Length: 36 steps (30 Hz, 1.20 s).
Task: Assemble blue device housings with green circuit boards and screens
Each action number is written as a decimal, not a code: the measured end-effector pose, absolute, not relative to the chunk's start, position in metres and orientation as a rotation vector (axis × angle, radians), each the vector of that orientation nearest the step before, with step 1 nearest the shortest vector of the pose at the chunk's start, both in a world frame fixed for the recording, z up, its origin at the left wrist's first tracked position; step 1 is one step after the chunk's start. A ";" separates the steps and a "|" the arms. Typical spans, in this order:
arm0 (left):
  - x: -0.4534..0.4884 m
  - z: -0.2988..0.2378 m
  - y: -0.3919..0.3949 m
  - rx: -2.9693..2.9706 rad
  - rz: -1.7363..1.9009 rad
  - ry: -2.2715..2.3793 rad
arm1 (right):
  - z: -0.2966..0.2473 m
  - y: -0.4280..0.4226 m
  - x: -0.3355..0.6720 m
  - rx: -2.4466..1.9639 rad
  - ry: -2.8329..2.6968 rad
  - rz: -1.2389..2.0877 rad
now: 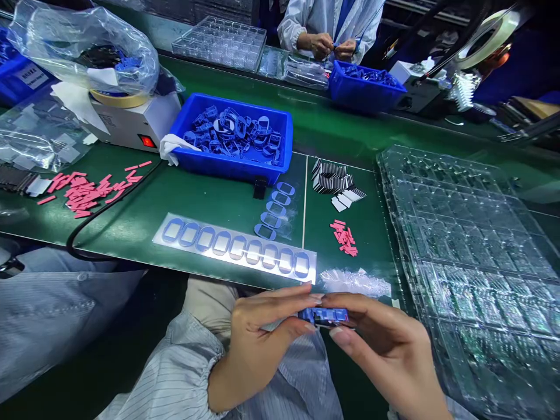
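Observation:
Between both hands, just off the near table edge, is a small blue plastic housing (329,316) with a dark part inside, seen edge-on. My left hand (266,332) pinches its left end between thumb and fingers. The right end sits in the grip of my right hand (385,341), thumb below and fingers above. Beyond the hands lies a backing strip (238,248) carrying several blue oval rings. A heap of clear film pieces (356,282) is close by the right fingers. Part of the housing is hidden by the fingertips.
A blue bin (236,166) of blue housings stands mid-table. Stacked clear trays (472,245) fill the right side. Pink strips (91,192) lie at left, more pink strips (345,238) and black-and-white pieces (335,178) at centre right. A black cable (109,204) crosses the left; a co-worker (332,29) works opposite.

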State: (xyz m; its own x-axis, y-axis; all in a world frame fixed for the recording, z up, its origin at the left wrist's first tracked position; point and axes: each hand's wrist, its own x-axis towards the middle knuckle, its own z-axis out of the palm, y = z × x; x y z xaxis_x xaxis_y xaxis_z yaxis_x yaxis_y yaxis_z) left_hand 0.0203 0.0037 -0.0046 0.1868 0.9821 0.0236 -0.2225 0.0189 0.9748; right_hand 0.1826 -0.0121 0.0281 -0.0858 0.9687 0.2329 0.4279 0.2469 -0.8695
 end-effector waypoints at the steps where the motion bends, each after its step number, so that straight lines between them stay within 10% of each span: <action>1: 0.021 -0.004 0.003 1.168 1.181 0.886 | 0.029 -0.012 0.184 -1.298 -1.647 0.836; 36: 0.012 0.009 0.009 1.549 1.224 0.648 | 0.037 -0.017 0.165 -1.268 -1.442 0.632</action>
